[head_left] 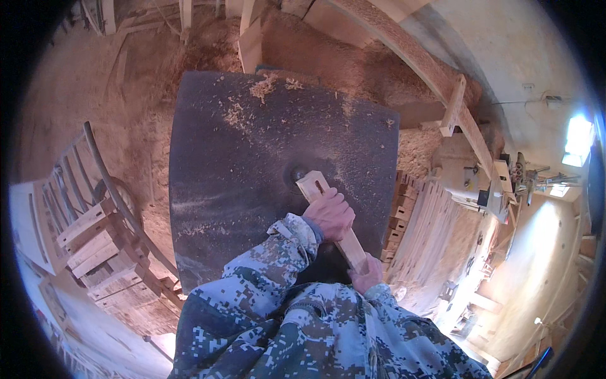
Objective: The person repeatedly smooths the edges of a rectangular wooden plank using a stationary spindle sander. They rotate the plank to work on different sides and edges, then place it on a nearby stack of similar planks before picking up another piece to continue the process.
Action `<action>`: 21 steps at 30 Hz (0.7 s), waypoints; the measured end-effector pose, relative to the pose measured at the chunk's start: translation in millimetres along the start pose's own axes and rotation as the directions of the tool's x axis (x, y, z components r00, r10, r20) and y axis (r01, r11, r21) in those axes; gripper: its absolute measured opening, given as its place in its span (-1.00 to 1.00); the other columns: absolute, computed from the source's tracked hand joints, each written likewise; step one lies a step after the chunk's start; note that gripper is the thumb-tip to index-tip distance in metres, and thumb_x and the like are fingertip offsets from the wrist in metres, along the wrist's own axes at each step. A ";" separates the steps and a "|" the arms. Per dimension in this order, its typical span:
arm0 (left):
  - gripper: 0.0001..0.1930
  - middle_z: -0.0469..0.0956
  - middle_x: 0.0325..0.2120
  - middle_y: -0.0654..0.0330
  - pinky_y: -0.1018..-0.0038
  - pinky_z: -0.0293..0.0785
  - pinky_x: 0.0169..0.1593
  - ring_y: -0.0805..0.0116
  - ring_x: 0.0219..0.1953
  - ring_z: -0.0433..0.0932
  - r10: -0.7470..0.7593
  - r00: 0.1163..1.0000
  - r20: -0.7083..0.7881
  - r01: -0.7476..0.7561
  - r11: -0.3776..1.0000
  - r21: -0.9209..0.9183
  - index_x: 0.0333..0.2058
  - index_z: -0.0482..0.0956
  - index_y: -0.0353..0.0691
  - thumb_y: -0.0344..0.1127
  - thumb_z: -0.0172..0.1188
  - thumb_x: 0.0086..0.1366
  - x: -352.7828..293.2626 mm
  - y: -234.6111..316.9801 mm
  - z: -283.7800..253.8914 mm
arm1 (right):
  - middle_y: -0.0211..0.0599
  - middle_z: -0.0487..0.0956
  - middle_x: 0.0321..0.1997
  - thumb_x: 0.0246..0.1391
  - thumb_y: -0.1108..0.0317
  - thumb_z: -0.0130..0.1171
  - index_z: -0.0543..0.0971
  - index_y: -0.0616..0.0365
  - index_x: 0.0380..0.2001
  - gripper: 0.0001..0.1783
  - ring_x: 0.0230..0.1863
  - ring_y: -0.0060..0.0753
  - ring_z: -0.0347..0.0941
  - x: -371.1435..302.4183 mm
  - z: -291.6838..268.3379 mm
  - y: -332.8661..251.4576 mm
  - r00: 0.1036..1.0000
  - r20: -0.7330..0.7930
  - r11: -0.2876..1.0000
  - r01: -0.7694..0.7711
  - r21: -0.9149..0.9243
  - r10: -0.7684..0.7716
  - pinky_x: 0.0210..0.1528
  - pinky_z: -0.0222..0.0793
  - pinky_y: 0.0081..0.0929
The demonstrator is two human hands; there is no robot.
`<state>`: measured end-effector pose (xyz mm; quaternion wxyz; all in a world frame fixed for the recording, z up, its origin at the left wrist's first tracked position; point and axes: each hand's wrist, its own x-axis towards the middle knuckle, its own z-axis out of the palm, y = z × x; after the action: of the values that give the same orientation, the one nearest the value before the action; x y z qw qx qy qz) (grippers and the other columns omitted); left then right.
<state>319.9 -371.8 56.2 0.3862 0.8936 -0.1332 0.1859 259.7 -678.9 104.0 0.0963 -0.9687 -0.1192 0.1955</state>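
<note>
There are two bare hands, a left hand [330, 215] and a right hand [367, 275], on one pale, straight-edged wooden bar [351, 248]. Two camouflage-patterned cloth sleeves [268, 259] show, plus one broad, dark, flat worktop [221, 170], one round black knob [297, 172] and one grey tubular metal rack [115, 191]. Pale slotted wooden blocks [95, 249] number several, overlapping too much for an exact count.

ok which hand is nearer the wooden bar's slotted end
Left: the left hand grips the wooden bar near its slotted end; the right hand holds the opposite end.
</note>
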 end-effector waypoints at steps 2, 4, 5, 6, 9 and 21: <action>-0.85 0.51 -0.52 0.25 0.26 0.40 0.05 0.22 -0.29 0.52 -0.019 1.000 0.004 0.019 1.000 0.009 -0.51 0.55 -0.05 -0.22 0.32 0.16 -4.4 1.7 -2.9 | 0.06 0.59 0.13 -0.22 0.27 0.61 0.50 0.19 0.26 -0.11 0.18 0.21 0.47 -1.2 0.1 0.2 1.000 0.003 1.000 0.016 0.009 -0.016 0.26 0.44 0.03; -0.88 0.56 -0.49 0.25 0.24 0.37 0.10 0.23 -0.25 0.53 -0.024 0.998 0.059 0.023 0.999 0.026 -0.48 0.60 -0.06 -0.22 0.30 0.17 -9.2 4.8 -6.0 | 0.05 0.59 0.12 -0.22 0.27 0.62 0.50 0.17 0.26 -0.11 0.18 0.20 0.47 -2.6 0.8 -1.4 0.998 -0.017 0.998 0.063 0.027 -0.062 0.27 0.43 0.03; -0.89 0.58 -0.47 0.25 0.23 0.36 0.12 0.23 -0.23 0.53 -0.029 0.997 0.071 0.027 0.999 0.025 -0.47 0.63 -0.06 -0.21 0.30 0.17 -10.7 5.5 -7.4 | 0.04 0.60 0.12 -0.22 0.27 0.62 0.50 0.16 0.26 -0.11 0.18 0.20 0.47 -2.8 0.8 -2.7 0.998 -0.011 0.997 0.064 0.032 -0.064 0.27 0.43 0.04; -0.89 0.57 -0.47 0.25 0.23 0.37 0.11 0.23 -0.24 0.53 -0.032 0.998 0.059 0.030 0.999 0.040 -0.47 0.63 -0.06 -0.22 0.30 0.17 -11.9 6.5 -9.0 | 0.04 0.60 0.12 -0.22 0.27 0.62 0.50 0.16 0.26 -0.11 0.18 0.20 0.48 -3.9 0.8 -3.9 0.997 -0.007 0.996 0.083 0.037 -0.083 0.27 0.43 0.04; -0.88 0.53 -0.51 0.25 0.23 0.40 0.07 0.23 -0.28 0.51 -0.030 1.000 -0.007 0.030 0.999 0.036 -0.49 0.59 -0.06 -0.24 0.32 0.16 -12.0 11.1 -13.5 | 0.03 0.60 0.12 -0.23 0.27 0.62 0.50 0.16 0.27 -0.10 0.17 0.19 0.49 -5.8 -2.9 -4.7 0.997 0.050 0.998 0.048 0.045 -0.051 0.28 0.43 0.03; -0.86 0.52 -0.45 0.20 0.15 0.36 0.26 0.16 -0.16 0.51 0.019 0.998 0.055 -0.024 0.996 0.090 -0.41 0.60 -0.10 -0.20 0.28 0.20 18.4 10.5 -4.0 | 0.12 0.48 0.25 -0.15 0.23 0.56 0.40 0.23 0.34 -0.04 0.32 0.24 0.36 11.3 -42.0 7.6 0.977 0.210 0.999 0.031 0.041 -0.039 0.42 0.29 0.03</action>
<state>331.4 -377.5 73.4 0.3397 0.9134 -0.1444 0.1717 288.1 -689.0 136.3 0.1045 -0.9383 -0.1419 0.2975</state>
